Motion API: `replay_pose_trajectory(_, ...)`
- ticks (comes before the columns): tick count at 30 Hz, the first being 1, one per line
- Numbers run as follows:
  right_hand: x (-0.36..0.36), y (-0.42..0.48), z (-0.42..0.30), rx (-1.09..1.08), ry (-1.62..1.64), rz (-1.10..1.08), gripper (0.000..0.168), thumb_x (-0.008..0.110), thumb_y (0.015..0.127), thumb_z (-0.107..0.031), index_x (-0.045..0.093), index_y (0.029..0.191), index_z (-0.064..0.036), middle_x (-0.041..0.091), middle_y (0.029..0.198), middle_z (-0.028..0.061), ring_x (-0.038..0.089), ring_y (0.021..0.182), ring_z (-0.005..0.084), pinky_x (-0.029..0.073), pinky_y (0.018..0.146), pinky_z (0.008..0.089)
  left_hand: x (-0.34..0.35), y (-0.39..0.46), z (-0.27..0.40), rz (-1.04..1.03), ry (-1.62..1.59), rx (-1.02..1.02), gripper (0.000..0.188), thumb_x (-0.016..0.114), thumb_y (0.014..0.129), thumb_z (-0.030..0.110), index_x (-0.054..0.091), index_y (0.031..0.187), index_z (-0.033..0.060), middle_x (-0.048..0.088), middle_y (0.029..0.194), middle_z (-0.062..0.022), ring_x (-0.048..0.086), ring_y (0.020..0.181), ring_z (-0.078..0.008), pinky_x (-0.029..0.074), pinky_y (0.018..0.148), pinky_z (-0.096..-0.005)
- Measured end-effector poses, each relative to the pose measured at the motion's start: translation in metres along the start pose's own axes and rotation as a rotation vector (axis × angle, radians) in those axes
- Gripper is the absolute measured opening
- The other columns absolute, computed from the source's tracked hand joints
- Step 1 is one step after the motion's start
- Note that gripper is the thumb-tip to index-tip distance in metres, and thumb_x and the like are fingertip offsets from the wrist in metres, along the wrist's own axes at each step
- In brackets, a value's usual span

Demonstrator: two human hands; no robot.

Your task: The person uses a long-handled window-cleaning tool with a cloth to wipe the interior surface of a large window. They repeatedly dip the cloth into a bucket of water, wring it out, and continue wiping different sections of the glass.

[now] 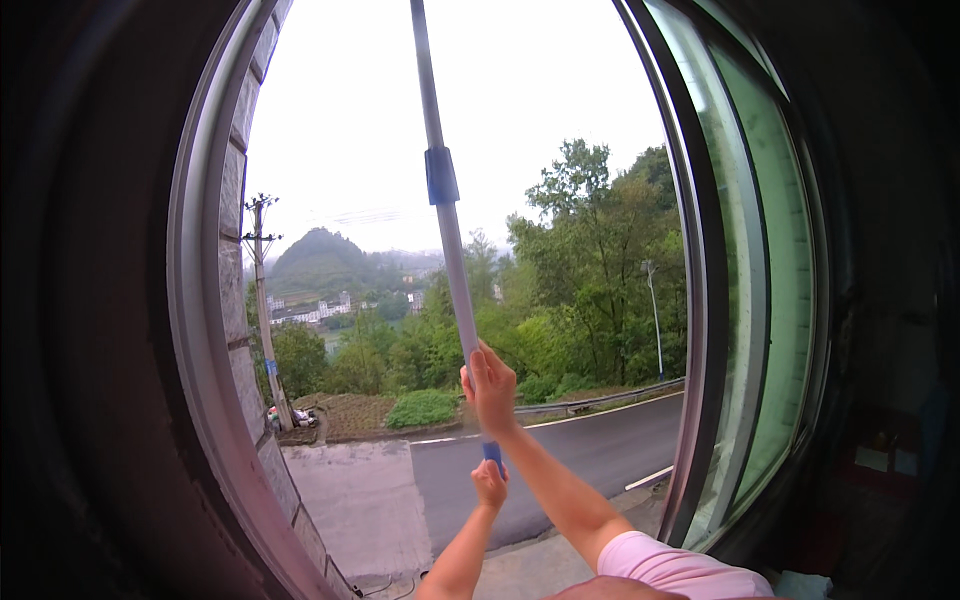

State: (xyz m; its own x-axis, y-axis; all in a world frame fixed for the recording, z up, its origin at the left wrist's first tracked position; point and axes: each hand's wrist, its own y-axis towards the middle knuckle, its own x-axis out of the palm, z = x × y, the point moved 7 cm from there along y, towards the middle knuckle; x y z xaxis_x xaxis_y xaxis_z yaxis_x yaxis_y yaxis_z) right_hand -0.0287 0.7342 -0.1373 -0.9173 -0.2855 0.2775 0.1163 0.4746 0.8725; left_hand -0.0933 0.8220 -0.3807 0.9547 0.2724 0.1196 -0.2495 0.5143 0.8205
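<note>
A long telescopic pole (454,262), grey with a blue collar, rises through the open window and leaves the view at the top. Its upper end is out of sight. My right hand (493,390) is closed around the grey shaft at mid-picture. Lower down, my left hand (490,482) grips the pole's blue end part, which shows just above the fist. Both arms reach out over the window's lower side, the right one in a pink short sleeve.
A metal window frame (199,300) curves along the left beside a stone-faced wall (238,285). Sliding glass panes (772,300) stand at the right. Outside lie a paved road (555,457), a guardrail (600,399), trees (600,300) and a utility pole (263,322).
</note>
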Motion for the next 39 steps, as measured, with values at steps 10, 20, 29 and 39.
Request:
replay_pose_trajectory(10, 0.070, 0.166, -0.051, -0.220, -0.107, -0.039, 0.038, 0.057, 0.100, -0.029, 0.063, 0.122, 0.001, 0.056, 0.054, 0.0014, 0.046, 0.036, 0.0045, 0.035, 0.030, 0.0167, -0.007, 0.185, 0.084, 0.018, 0.108, 0.228, 0.058, 0.035, 0.106, 0.042, 0.050, 0.066, 0.0027, 0.051, 0.052, -0.0121, 0.056, 0.048, -0.0277, 0.041, 0.049, -0.0410)
replay_pose_trajectory(20, 0.061, 0.227, -0.108, -0.100, 0.054, 0.034, 0.036, 0.062, 0.097, -0.027, 0.063, 0.123, -0.002, 0.055, 0.058, 0.0023, 0.046, 0.042, 0.0080, 0.036, 0.035, 0.0217, 0.036, 0.235, 0.159, -0.027, -0.034, 0.198, 0.064, 0.039, 0.104, 0.050, 0.054, 0.061, 0.0048, 0.051, 0.046, -0.0034, 0.056, 0.043, -0.0137, 0.042, 0.045, -0.0298)
replay_pose_trajectory(29, -0.022, 0.149, -0.101, -0.104, -0.053, 0.078, 0.027, 0.059, 0.099, -0.030, 0.067, 0.102, -0.004, 0.056, 0.057, 0.0019, 0.044, 0.039, 0.0062, 0.034, 0.033, 0.0192, 0.079, 0.124, 0.131, -0.111, -0.019, 0.153, 0.059, 0.039, 0.105, 0.046, 0.055, 0.066, 0.0044, 0.054, 0.049, -0.0047, 0.058, 0.046, -0.0159, 0.042, 0.046, -0.0330)
replay_pose_trajectory(39, -0.069, 0.022, -0.029, -0.010, 0.061, 0.194, 0.031, 0.059, 0.099, -0.033, 0.066, 0.106, -0.003, 0.052, 0.057, 0.0009, 0.045, 0.041, 0.0066, 0.032, 0.037, 0.0216, 0.040, 0.005, 0.030, -0.241, 0.113, 0.028, 0.044, 0.045, 0.102, 0.039, 0.058, 0.077, 0.0044, 0.059, 0.055, -0.0126, 0.064, 0.054, -0.0347, 0.048, 0.053, -0.0444)
